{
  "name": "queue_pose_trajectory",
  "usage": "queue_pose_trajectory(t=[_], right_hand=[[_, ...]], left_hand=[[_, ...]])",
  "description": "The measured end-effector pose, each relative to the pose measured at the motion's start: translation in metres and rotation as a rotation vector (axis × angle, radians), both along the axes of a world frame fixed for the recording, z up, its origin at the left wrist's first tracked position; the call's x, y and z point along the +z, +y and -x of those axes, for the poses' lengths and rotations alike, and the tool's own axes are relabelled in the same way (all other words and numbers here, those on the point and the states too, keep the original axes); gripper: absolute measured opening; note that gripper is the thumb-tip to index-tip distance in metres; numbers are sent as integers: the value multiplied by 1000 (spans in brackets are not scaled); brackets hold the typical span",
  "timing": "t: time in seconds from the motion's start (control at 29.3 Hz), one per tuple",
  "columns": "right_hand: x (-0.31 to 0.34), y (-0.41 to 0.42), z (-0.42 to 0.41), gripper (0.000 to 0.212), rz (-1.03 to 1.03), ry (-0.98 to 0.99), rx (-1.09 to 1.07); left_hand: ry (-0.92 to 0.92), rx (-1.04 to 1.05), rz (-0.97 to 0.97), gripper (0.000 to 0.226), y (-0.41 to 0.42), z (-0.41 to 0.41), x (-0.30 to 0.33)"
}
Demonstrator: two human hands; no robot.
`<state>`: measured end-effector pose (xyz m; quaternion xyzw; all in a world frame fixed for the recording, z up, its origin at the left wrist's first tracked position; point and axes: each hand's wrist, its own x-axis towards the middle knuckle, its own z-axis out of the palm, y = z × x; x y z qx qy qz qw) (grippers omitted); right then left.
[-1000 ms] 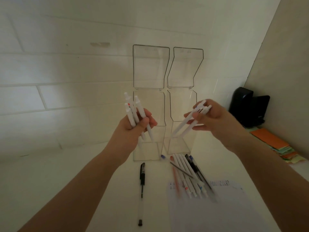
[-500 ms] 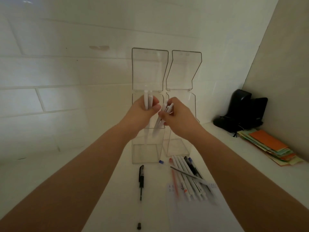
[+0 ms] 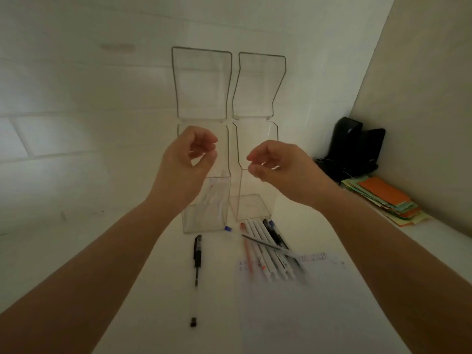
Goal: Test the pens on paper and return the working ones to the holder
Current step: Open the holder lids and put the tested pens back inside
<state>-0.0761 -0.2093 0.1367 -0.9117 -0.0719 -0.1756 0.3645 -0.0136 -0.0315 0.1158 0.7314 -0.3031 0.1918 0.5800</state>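
Two tall clear acrylic holders stand side by side against the wall with their lids flipped up. The left holder (image 3: 204, 221) has several white pens (image 3: 213, 198) blurred inside it. The right holder (image 3: 252, 208) looks empty. My left hand (image 3: 184, 167) hovers over the left holder, fingers loosely curled and holding nothing. My right hand (image 3: 278, 169) hangs over the right holder, also empty with fingers apart. A row of pens (image 3: 265, 249) lies on a sheet of paper (image 3: 293, 302). A black pen (image 3: 196, 267) lies alone on the desk.
A small blue cap (image 3: 228, 228) lies beside the left holder's base. A black device (image 3: 355, 146) sits in the back right corner. A stack of coloured paper (image 3: 385, 200) lies along the right wall. The white desk surface (image 3: 102, 251) extends to the left.
Both hands held bunches of white pens, brought them together over the left holder and let go. The pens are now inside the left holder and both hands are empty.
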Motion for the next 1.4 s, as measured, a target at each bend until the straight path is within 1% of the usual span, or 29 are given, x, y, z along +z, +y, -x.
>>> queue_pose_trajectory(t=[0.07, 0.14, 0.21, 0.24, 0.27, 0.38, 0.51, 0.62, 0.68, 0.75, 0.82, 0.89, 0.92, 0.99, 1.03, 1.09, 1.16, 1.23, 1.26, 1.3, 1.33, 1.4], right_hand=[[-15, -13, 20, 11, 199, 155, 77], [-39, -24, 35, 15, 402, 302, 141], [-60, -32, 45, 22, 546, 394, 142], [-67, -34, 47, 24, 586, 414, 126], [-73, -36, 49, 26, 617, 423, 113], [-86, -40, 50, 31, 670, 386, 97], [-101, -41, 51, 30, 792, 295, 143], [-102, -42, 55, 30, 797, 246, 212], [-101, -46, 56, 33, 823, 232, 250], [-102, -48, 54, 34, 910, 239, 267], [-103, -47, 50, 34, 1081, 243, 270], [-104, -47, 45, 34, 1230, 212, 277], [-104, -48, 44, 33, 1252, 185, 296], [-102, -52, 44, 31, 1237, 114, 389], [-104, -56, 44, 29, 1204, 28, 433], [-109, -62, 42, 22, 1200, -133, 425], [-113, -62, 40, 9, 1186, -243, 434], [-115, -63, 39, 25, 1182, -301, 503], [-115, -63, 39, 28, 1201, -320, 515], [-119, -65, 38, 28, 1209, -375, 524], [-123, -66, 38, 27, 1222, -385, 519], [-132, -69, 39, 28, 1223, -384, 510]], left_hand=[[-131, -65, -187, 22, 7, 18, -10], [-200, -206, -426, 23, 9, 33, -29], [-246, -343, -635, 22, 5, 41, -54], [-260, -392, -703, 20, 1, 43, -66], [-265, -429, -747, 20, -4, 45, -78], [-272, -452, -817, 38, -21, 48, -102], [-418, -401, -899, 32, -34, 41, -116], [-439, -398, -927, 34, -33, 36, -118], [-495, -417, -966, 35, -34, 37, -109], [-564, -408, -1061, 35, -39, 36, -98], [-582, -430, -1152, 34, -46, 36, -90], [-663, -455, -1156, 34, -49, 35, -88], [-697, -458, -1160, 35, -48, 35, -88], [-750, -466, -1137, 32, -47, 32, -91], [-770, -466, -1146, 28, -46, 33, -90], [-828, -453, -1153, 16, -46, 33, -93], [-868, -471, -1108, 14, -46, 27, -100], [-909, -495, -1063, 24, -48, 26, -105], [-920, -503, -1033, 27, -49, 28, -104], [-916, -505, -1011, 24, -48, 32, -101], [-894, -505, -991, 19, -47, 35, -99], [-837, -511, -964, 27, -40, 36, -101]])
